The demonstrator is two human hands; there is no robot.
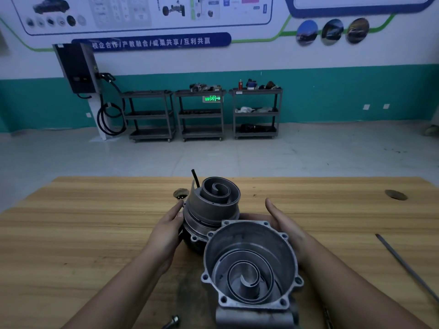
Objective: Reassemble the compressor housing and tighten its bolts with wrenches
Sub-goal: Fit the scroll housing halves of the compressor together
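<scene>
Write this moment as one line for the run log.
left hand: open, touching grey spiral-topped compressor body | right hand: open, beside silver aluminium housing shell | halves unjoined | silver bolt loose on wooden table

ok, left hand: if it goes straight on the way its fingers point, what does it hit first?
The scroll assembly. The left hand points forward and slightly right, with its fingertips right at the assembly's flank. They seem to touch it, though depth is unclear.

Dim, bluish light; soft blur throughout, wide-angle bending at edges, dark corners
</scene>
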